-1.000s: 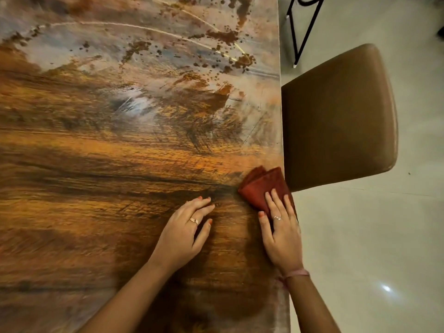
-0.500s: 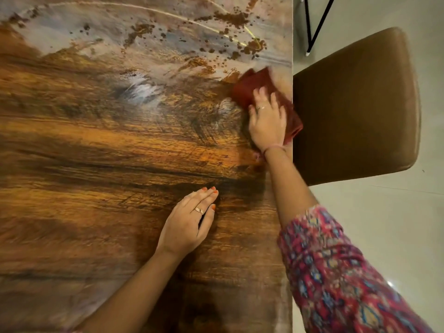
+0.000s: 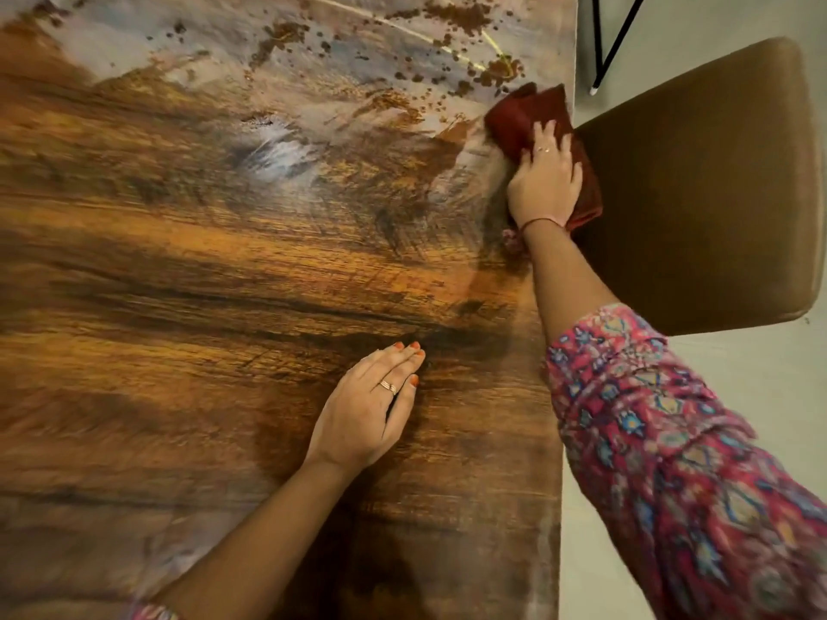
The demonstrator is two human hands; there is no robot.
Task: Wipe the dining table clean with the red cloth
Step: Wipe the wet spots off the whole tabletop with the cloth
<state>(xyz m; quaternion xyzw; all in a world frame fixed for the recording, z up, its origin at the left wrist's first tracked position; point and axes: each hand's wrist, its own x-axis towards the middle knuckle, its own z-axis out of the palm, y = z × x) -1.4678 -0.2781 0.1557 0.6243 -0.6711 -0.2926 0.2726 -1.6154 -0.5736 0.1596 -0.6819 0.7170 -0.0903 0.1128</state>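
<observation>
The dining table point(image 3: 201, 284) has a glossy brown, orange and grey patterned top that fills the left of the view. A folded red cloth point(image 3: 523, 111) lies on it by the right edge, part of it hanging over the edge. My right hand point(image 3: 543, 181) presses flat on the cloth with straight fingers, arm stretched forward. My left hand point(image 3: 371, 409) rests flat on the tabletop nearer to me, fingers straight and together, holding nothing.
A brown padded chair point(image 3: 698, 185) stands tight against the table's right edge, just beyond the cloth. Thin black metal legs point(image 3: 617, 38) stand on the pale floor point(image 3: 738, 396) behind it. Dark speckles in the table's pattern lie left of and beyond the cloth.
My right hand has pushed the red cloth away from me along the table's right edge, from near my left hand up to beside the chair. My left hand stayed in place.
</observation>
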